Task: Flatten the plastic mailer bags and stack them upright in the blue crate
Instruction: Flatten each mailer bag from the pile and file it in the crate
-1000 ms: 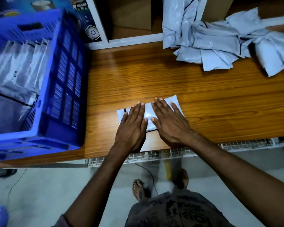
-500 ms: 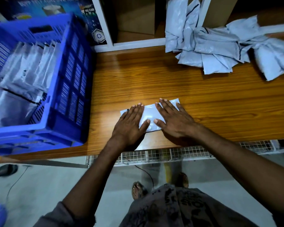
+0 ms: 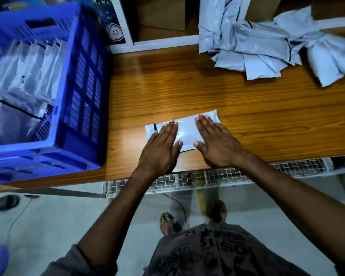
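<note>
**Q:** Now, head view: where is the bag?

**A:** On the wood-grain table (image 3: 247,120), right of the blue slatted plastic crate (image 3: 84,96), lies the pale grey plastic mailer bag (image 3: 185,132). The left hand (image 3: 159,148) and right hand (image 3: 213,144) press on it with fingers (image 3: 170,130) straight, grasping nothing.

**Q:** Best technique?

**A:** Probably sweep the palms outward to expel air, then stand it beside the upright grey bags (image 3: 38,72) in the crate.

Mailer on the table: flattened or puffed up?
Flattened: the mailer lies thin on the table, left hand and right hand pressing it, fingers straight.
</note>
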Tool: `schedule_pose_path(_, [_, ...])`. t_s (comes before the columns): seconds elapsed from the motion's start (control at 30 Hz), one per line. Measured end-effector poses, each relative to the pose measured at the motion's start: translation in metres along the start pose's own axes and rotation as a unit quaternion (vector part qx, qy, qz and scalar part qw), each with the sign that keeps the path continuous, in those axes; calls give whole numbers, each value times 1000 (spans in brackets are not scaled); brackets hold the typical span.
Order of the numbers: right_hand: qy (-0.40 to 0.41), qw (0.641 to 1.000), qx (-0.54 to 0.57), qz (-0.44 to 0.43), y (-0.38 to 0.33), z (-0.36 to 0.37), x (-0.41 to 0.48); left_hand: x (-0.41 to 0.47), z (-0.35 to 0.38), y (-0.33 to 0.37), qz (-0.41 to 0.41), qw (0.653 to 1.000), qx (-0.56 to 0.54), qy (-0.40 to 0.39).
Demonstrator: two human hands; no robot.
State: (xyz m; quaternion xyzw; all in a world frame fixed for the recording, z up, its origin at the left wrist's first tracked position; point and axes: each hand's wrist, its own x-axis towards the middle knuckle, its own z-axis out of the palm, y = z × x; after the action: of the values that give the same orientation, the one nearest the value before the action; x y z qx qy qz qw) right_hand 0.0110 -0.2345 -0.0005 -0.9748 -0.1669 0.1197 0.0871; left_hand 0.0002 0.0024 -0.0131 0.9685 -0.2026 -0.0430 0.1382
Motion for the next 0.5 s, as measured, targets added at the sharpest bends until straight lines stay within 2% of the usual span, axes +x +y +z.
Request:
schedule_pose_path(0.13, [-35, 998, -24, 47, 8, -3, -9, -10, 2, -3, -64, 998, 6, 3])
schedule_pose_path(0.23, [-33, 997, -37, 58, 9, -7, -14, -17, -7, -12, -70, 997, -2, -22])
schedule_pose_path(0.3, [53, 997, -34, 43, 0, -5, -22, -26, -18, -13, -15, 1000, 16, -2])
schedule_pose_path(0.4, [188, 980, -12, -67, -25, 3, -41, -36, -19, 6, 95, 993, 41, 54])
schedule_pose_path(0.5, [206, 972, 24, -109, -42, 12, -47, -36, -10, 21, 112, 991, 2, 67])
